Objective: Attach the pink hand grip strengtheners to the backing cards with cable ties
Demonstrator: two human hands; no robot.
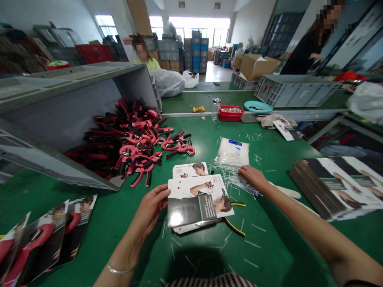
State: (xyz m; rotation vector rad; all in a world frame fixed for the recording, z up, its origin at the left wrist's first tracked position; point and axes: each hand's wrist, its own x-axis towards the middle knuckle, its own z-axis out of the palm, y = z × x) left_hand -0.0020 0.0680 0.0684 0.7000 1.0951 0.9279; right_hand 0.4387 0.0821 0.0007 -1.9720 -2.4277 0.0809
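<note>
Right now, the person's left hand is pressing its fingers against the left edge of a stack of printed hand-gripper packaging cards. That grip is loosely cupped, though I cannot tell whether it is actually clenching the cards. The right hand is lying across a loose spray of white plastic ties, its fingers low over them, and I cannot tell whether that grip is clenched or released. The stack is sitting near the middle of the green bench, just left of the ties, its long axis running nearly left to right and rising slightly rightward, with the printed figure's head toward the right end. A single card is lying just beyond it, and black-and-yellow side cutters are poking out beneath its right side. Handling the stack well probably means keeping its edges squared and the ties off the printed faces. Red-and-black hand grippers are spilling from a tipped grey crate at the left of the frame, while more stacked cards are lying at the right and a fan of cards at the lower left.
</note>
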